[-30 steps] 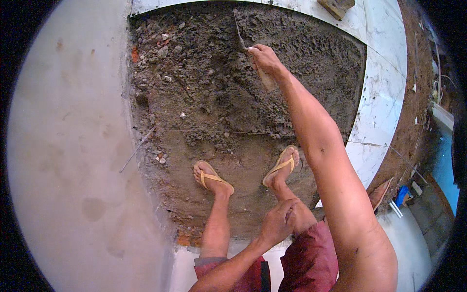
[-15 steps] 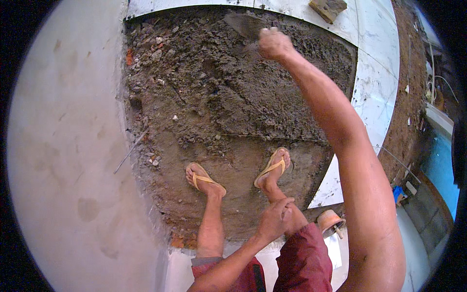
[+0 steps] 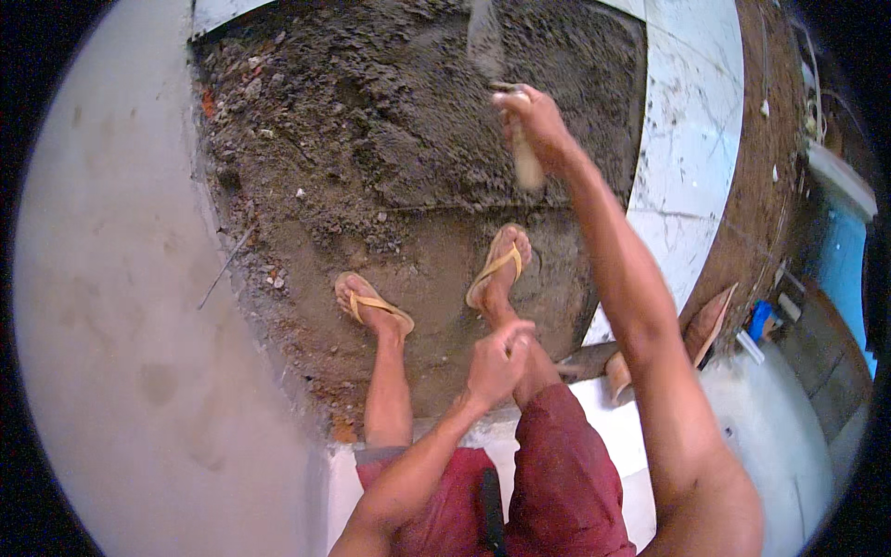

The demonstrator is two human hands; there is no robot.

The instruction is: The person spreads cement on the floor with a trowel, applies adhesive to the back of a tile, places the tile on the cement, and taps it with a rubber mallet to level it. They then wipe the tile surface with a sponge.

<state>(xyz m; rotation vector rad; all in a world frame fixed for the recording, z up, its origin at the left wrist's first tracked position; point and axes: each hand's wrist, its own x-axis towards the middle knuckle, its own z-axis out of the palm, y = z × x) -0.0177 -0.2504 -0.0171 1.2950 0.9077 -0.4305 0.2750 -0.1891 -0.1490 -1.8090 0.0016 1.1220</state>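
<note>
My right hand [image 3: 534, 121] grips the pale handle of a trowel [image 3: 484, 42] over the dark, rough mortar bed [image 3: 418, 121]. The trowel's blade points away from me, and its tip runs out at the top edge of the view. The butt of the handle shows below my fist. In front of my right shin, just above the knee of the maroon shorts, is my left hand [image 3: 497, 362]. Its fingers are loosely curled, and nothing shows in them. My feet, in yellow flip-flops [image 3: 376, 304], stand on the smoother near strip of ground.
White marbled tiles [image 3: 682, 139] border the bed on the right. At left runs a pale grey wall or slab [image 3: 121, 278], with a thin rod [image 3: 225, 269] along its edge. An orange-brown pot [image 3: 619, 376], partly behind my right arm, sits near a blue item [image 3: 760, 318].
My right hand has come nearer to me, and the trowel's blade has swung from pointing left to pointing away. My left hand has shifted slightly up the shin. The whole view has shifted.
</note>
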